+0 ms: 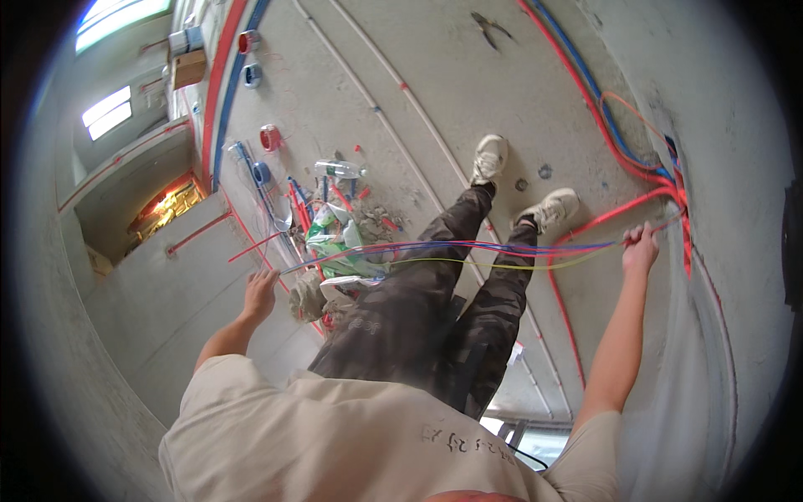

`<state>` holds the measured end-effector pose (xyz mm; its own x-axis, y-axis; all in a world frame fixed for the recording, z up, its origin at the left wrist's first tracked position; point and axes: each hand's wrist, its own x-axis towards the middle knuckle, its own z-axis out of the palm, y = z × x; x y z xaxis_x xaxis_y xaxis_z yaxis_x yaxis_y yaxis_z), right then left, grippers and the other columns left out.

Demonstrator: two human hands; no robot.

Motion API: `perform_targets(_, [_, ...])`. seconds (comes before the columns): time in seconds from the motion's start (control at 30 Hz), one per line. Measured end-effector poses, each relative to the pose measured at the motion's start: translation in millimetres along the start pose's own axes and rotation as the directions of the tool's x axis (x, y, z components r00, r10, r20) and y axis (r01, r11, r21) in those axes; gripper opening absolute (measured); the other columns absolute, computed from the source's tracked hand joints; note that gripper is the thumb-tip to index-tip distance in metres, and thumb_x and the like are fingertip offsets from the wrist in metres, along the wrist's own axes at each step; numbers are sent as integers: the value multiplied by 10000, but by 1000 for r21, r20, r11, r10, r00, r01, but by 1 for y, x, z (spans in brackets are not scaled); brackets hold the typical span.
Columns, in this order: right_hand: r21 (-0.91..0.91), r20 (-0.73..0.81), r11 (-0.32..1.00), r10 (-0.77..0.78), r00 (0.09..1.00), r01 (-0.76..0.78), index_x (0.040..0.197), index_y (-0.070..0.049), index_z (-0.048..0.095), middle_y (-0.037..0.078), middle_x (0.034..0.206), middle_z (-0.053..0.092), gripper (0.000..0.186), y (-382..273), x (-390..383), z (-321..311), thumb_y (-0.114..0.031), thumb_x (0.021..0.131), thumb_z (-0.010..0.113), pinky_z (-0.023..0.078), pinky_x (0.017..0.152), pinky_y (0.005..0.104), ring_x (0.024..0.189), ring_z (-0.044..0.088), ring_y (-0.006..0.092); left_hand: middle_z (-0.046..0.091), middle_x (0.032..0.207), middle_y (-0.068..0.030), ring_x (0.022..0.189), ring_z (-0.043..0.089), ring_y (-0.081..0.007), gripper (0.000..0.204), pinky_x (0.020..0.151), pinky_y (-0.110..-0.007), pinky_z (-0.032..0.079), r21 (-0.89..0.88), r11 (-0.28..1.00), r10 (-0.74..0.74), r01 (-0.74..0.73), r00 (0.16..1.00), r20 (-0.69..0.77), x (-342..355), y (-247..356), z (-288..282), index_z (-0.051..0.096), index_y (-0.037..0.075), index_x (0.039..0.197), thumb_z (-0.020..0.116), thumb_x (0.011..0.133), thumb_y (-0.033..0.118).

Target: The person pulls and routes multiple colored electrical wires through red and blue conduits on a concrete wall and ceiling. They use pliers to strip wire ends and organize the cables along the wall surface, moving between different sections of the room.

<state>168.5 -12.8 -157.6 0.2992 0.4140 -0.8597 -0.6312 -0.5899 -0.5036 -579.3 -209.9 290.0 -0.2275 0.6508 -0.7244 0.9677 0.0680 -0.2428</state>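
A bundle of thin red, blue and yellow wires (pixel 502 248) stretches across in front of my body, with the yellow one sagging lower. My left hand (pixel 259 289), at the left, is closed on one end of the bundle. My right hand (pixel 640 249), at the right, pinches the wires just left of a group of red and blue conduits (pixel 669 188) that meet at the foot of the wall. My legs (pixel 493 301) and light shoes (pixel 548 209) show beneath the wires. The fine detail of what sits in each grip is hard to make out.
Rubble with a green plastic bag (pixel 330 234), a clear bottle (pixel 339 169) and pipe offcuts lies at the centre-left. Wire spools (pixel 269 138) stand farther left. Pliers (pixel 489 32) lie at the top. Pale pipes (pixel 418 109) run along the floor. A cardboard box (pixel 188 69) sits at upper left.
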Motion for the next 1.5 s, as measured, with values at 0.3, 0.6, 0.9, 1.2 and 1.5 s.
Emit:
perform_targets(0.3, [-686,259,725,171,951,57,1322,-45,539,95,1069,666,352,57,-169,-12,-186,1006,604,551,835,338,943,671,210,657,1011,-173,1028,613,-391,225,879,-474,468,-272,962,-103,19,949,-298,33,29,-44,628,47,1099,544,893,13])
perform_targets(0.6, [-859,397,421,192,898,290,1418,-26,533,226,1308,644,505,-6,-401,-33,-110,929,627,489,1021,407,1220,625,348,635,803,-237,742,601,-436,185,668,-486,456,-496,864,-117,-90,921,-372,13,60,-48,633,28,976,557,1008,194])
perform_targets(0.9, [-835,364,491,156,918,247,1369,-58,588,212,1300,655,493,16,-462,-60,-131,884,636,485,995,428,1173,640,373,650,918,-262,904,616,-475,193,770,-511,469,-507,834,15,-217,928,-372,47,84,-107,622,-1,980,500,985,148])
perform_targets(1.2, [-691,269,691,-25,963,211,1344,-6,582,225,1170,711,515,63,-505,-17,23,831,540,540,922,381,1074,697,311,684,950,-204,875,653,-443,151,759,-509,512,-386,843,212,-374,892,-399,97,43,-130,685,27,938,550,916,89])
perform_targets(1.5, [-876,149,426,-207,967,227,973,-7,730,267,1011,704,259,141,-533,48,-201,849,610,529,858,497,968,669,444,683,929,-201,860,670,-394,187,733,-471,527,-425,811,298,-402,909,-292,139,-33,-118,700,22,923,521,907,73])
